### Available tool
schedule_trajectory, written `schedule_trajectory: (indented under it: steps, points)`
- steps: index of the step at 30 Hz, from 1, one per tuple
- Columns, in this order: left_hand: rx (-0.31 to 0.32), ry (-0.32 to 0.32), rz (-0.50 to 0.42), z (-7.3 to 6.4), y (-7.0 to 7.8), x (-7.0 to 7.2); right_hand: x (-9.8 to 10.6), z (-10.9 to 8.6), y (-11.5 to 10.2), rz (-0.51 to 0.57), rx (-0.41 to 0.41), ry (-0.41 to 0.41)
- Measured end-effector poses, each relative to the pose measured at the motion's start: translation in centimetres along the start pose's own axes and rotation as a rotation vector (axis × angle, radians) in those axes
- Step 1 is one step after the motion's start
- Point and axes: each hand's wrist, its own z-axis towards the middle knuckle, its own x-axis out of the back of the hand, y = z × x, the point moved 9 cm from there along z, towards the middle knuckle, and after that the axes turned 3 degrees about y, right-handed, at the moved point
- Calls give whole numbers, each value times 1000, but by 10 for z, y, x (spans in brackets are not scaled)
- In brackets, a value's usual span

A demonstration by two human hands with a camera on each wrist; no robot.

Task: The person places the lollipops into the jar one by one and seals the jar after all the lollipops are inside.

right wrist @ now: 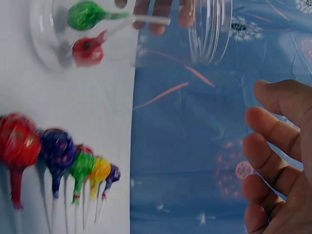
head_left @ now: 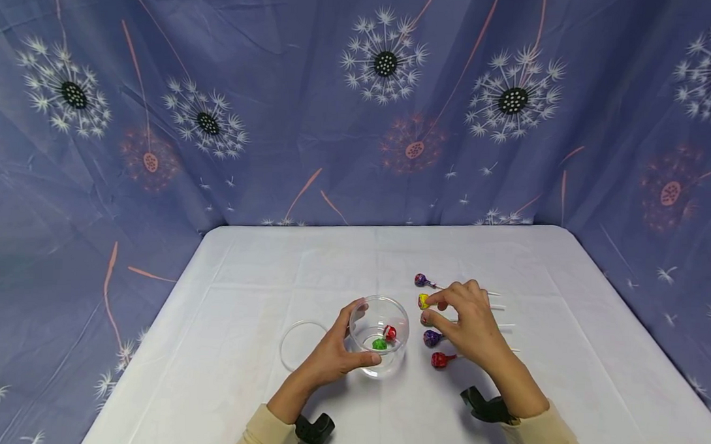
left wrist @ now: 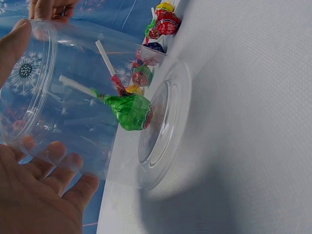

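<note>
My left hand (head_left: pixel 336 353) grips a clear plastic jar (head_left: pixel 371 314), thumb on the near side and fingers around the far side. Inside lie a green-wrapped lollipop (left wrist: pixel 130 112) and a red-wrapped lollipop (head_left: pixel 389 332), sticks leaning up. My right hand (head_left: pixel 472 321) hovers above a row of lollipops, fingers bent loosely and thumb apart; the right wrist view shows nothing held. Below its fingertips are a yellow lollipop (right wrist: pixel 100 168) and a green lollipop (right wrist: pixel 83 163), partly covered in the head view. A red lollipop (head_left: pixel 441 360) and a purple lollipop (head_left: pixel 431 338) lie nearer me.
Another purple lollipop (head_left: pixel 421 280) lies at the row's far end. Left of the jar, a clear ring-shaped lid (head_left: pixel 283 353) rests on the white tablecloth (head_left: pixel 239 348). Blue dandelion-print curtains (head_left: pixel 294 115) hang around the table's back and sides.
</note>
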Motion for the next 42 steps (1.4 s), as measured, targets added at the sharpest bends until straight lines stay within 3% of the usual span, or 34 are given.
schedule_trajectory:
  steps: [5,12,26,42]
  points:
    - [-2,-1,-1,0,-1,0,5,-8,14,-32,-41,-10]
    - [-9,-6,6,1,-1,0,4,-23,40,-74,-167,-61]
    - [-7,-7,20,1,0,-1,16,-56,89,-104,-302,-118]
    - [-13,-7,14,2,-1,-1,16,-97,131,-139,-375,-206]
